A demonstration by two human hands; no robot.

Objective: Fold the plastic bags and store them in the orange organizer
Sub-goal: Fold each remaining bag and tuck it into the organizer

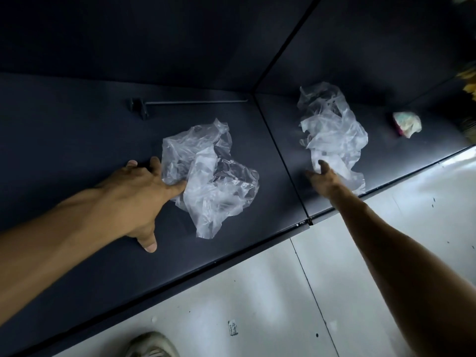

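Two crumpled clear plastic bags lie on a dark shelf, one on each side of the seam between its two panels. The left bag (210, 177) sits mid-depth on the left panel, its bulk running from the back toward the front edge; the right bag (332, 132) lies on the right panel, stretched from near the back wall to the front edge. The left hand (140, 194) rests flat just left of its bag, fingers spread and straight, the fingertips touching or slipping under the bag's left border, thumb pointing toward the front edge; it grips nothing. The right hand (322, 176) reaches the near end of the right bag, by the seam and the front edge; two fingers show extended against the plastic, but whether they pinch it I cannot tell. Each hand is nearest its own bag, so the gathering likely starts from these inner edges. No orange organizer is in view; a small pale bundle (407, 124) lies toward the right end of the shelf (77, 140).
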